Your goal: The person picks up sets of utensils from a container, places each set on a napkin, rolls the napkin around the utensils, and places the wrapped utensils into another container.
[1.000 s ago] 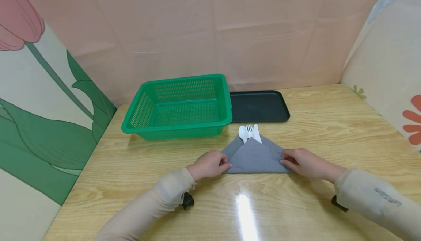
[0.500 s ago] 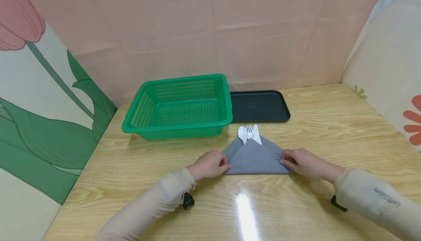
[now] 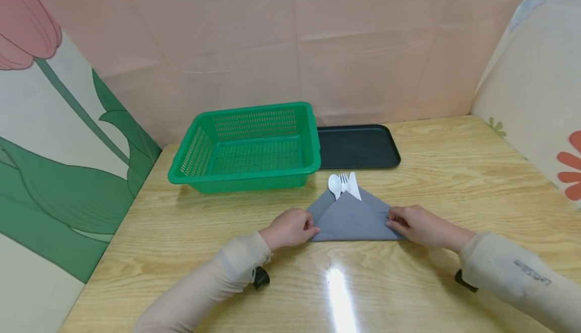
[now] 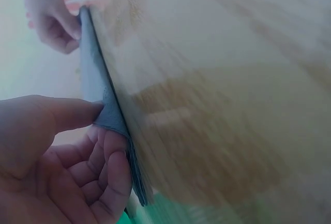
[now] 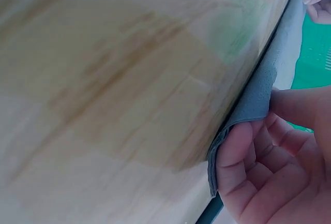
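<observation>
A folded grey napkin (image 3: 349, 222) lies on the table, its upper flap coming to a point at the back. Out of its pocket stick the heads of a white spoon (image 3: 335, 184), a white fork (image 3: 344, 181) and a white knife (image 3: 353, 185); their handles are hidden under the cloth. My left hand (image 3: 290, 228) pinches the napkin's left side between thumb and curled fingers, as the left wrist view shows up close. At the opposite side, my right hand (image 3: 418, 226) pinches the folded layers the same way; in the right wrist view the thumb (image 5: 292, 107) lies on top.
Behind the napkin to the left stands a green plastic basket (image 3: 254, 176) with perforated walls. A black tray (image 3: 358, 147) lies against the basket's right side, close to the pink backdrop (image 3: 386, 45). Light glares off the wooden tabletop (image 3: 408, 292) in front.
The napkin's front edge and flap tip have shifted very slightly toward me since one second ago. Both hands keep their pinch almost unmoved.
</observation>
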Action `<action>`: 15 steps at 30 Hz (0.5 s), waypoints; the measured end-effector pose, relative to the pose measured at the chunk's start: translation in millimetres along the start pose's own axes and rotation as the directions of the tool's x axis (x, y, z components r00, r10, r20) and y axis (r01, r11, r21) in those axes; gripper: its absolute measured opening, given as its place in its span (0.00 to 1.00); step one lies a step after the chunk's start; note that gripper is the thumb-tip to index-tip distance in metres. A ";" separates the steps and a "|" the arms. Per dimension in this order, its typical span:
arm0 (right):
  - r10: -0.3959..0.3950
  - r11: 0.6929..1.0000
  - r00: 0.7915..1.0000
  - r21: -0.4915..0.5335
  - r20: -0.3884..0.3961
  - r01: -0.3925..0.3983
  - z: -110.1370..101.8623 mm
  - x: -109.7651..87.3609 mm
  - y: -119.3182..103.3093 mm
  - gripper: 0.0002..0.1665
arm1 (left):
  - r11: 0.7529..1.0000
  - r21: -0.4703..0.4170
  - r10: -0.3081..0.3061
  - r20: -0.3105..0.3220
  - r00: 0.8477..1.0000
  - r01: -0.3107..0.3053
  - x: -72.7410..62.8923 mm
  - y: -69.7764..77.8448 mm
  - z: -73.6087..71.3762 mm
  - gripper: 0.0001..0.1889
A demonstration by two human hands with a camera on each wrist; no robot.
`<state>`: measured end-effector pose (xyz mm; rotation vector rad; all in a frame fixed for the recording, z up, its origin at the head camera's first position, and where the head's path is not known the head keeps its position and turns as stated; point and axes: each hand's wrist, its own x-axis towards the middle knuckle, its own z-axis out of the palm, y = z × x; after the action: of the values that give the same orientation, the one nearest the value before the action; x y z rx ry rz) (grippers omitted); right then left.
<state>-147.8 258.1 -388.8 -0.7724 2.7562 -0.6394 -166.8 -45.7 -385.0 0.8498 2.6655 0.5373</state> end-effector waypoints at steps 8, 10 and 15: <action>0.041 0.999 0.999 -0.015 0.015 -0.040 0.8 2.4 -3.1 0.05 | 0.999 0.035 -0.015 0.005 1.000 0.015 1.2 2.1 1.3 0.18; 0.047 0.999 0.999 -0.019 0.018 -0.046 0.9 2.8 -3.6 0.06 | 0.999 0.043 -0.019 0.009 1.000 0.019 1.5 3.1 1.2 0.19; 0.042 0.999 0.999 -0.032 0.012 -0.042 1.0 3.3 -4.9 0.07 | 0.999 0.030 -0.040 0.016 0.999 0.040 2.6 4.9 1.3 0.19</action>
<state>-148.1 252.2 -387.7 -0.7210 2.7699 -0.5815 -165.9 -40.1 -384.4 0.8036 2.6757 0.4807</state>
